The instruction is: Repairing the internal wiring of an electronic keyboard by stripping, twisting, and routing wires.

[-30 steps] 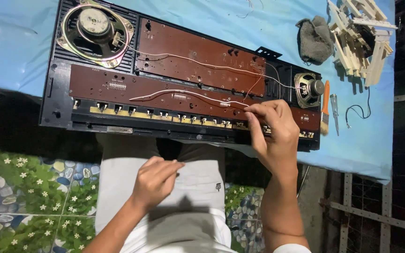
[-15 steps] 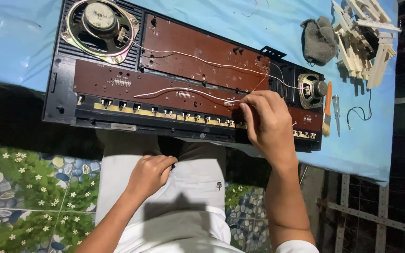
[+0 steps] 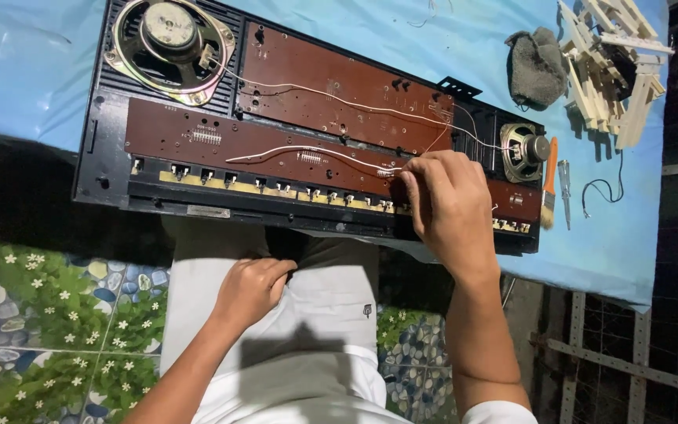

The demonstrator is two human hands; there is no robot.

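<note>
An opened black keyboard chassis lies on the blue-covered table, with long brown circuit boards inside. My right hand rests on the lower board, its curled fingertips at the end of a thin white wire. What the fingers pinch is hidden. My left hand lies loosely closed on my lap, on white cloth, and holds nothing. A large round speaker sits at the chassis's left end and a small speaker at its right.
An orange-handled brush and a screwdriver lie right of the chassis. A grey cloth, a pile of pale keys and a black cable sit at the back right. Patterned floor tiles show below.
My right hand has shifted a little left along the lower board, towards the wire's end. My left hand stays on my lap. The view has moved slightly.
</note>
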